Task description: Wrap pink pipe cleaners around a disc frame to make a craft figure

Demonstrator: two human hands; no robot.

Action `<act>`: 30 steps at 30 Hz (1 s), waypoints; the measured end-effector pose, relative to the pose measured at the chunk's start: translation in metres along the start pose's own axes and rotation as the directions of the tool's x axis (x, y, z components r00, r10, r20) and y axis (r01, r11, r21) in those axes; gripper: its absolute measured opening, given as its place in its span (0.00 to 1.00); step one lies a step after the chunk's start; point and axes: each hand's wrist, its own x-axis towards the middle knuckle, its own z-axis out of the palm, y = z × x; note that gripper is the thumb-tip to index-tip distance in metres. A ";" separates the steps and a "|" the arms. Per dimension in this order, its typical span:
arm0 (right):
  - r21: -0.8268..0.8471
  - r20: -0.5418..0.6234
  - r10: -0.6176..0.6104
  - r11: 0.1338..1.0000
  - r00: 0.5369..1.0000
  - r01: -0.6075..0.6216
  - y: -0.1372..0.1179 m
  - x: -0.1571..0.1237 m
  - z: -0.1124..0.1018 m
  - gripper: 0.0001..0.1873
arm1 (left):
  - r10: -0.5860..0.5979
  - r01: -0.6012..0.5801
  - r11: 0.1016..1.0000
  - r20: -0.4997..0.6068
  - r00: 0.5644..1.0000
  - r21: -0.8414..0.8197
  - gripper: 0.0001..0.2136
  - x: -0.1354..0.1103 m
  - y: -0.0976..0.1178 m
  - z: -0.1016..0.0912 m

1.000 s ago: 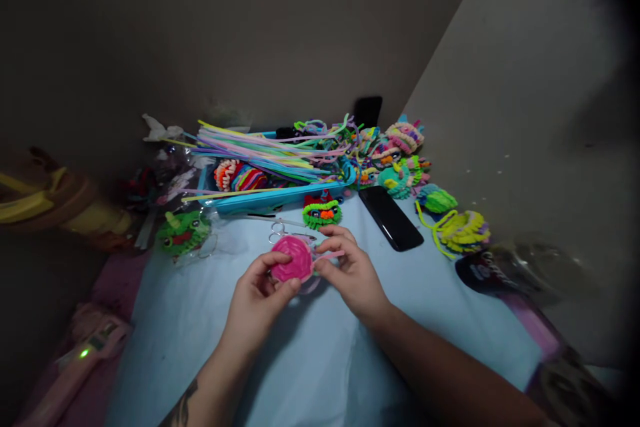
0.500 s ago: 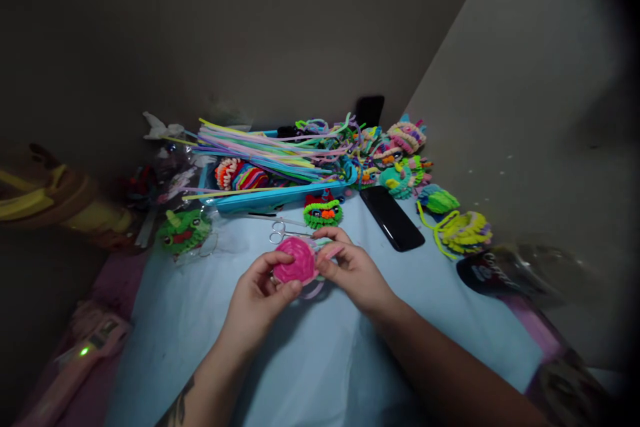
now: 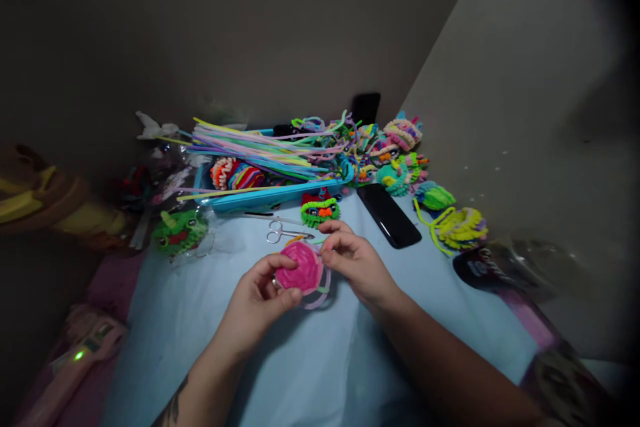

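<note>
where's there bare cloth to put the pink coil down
Bare blue cloth lies in front of both hands, toward the near edge, and left of the left hand, below the green figure. A smaller patch sits right of the right hand, under the phone. The back is crowded: scissors, blue tray, finished figures.

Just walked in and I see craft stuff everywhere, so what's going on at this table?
A person holds a pink coiled disc over the blue table. The left hand grips its lower edge, and the right hand pinches at its right rim. Scissors, a black phone and a blue tray of coloured strands lie behind.
</note>
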 end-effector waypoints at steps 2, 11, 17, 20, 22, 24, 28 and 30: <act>0.017 0.017 0.011 1.000 1.000 -0.011 0.001 0.000 0.001 0.13 | 0.000 0.000 1.000 0.024 1.000 0.017 0.18 0.000 -0.001 -0.001; 0.013 0.156 0.076 0.997 0.985 -0.079 -0.003 -0.001 0.001 0.14 | -0.002 0.000 1.000 0.089 0.996 0.020 0.16 0.000 0.000 -0.004; -0.059 0.082 0.027 0.998 0.996 -0.022 0.001 -0.001 0.005 0.16 | 0.095 -0.092 0.993 -0.050 0.994 0.068 0.21 0.002 0.002 -0.002; -0.118 -0.082 -0.047 0.992 0.995 0.037 0.005 -0.002 0.009 0.16 | 0.195 -0.163 0.975 -0.226 0.954 0.153 0.21 0.005 -0.001 0.000; -0.156 -0.169 -0.090 0.986 0.981 0.064 0.007 -0.004 0.013 0.17 | 0.192 -0.158 0.975 -0.244 0.951 0.154 0.21 0.005 -0.002 0.002; -0.183 -0.221 -0.120 0.980 0.968 0.080 0.009 -0.007 0.016 0.16 | 0.132 -0.116 0.989 -0.192 0.973 0.090 0.26 0.005 -0.003 0.005; -0.247 -0.199 -0.184 0.960 0.963 0.133 0.012 -0.011 0.022 0.13 | 0.057 -0.064 0.996 -0.121 0.991 -0.056 0.33 0.003 -0.002 0.010; -0.269 -0.156 -0.206 0.950 0.966 0.159 0.013 -0.013 0.023 0.11 | 0.058 -0.070 0.992 -0.116 0.992 -0.106 0.33 0.002 -0.002 0.010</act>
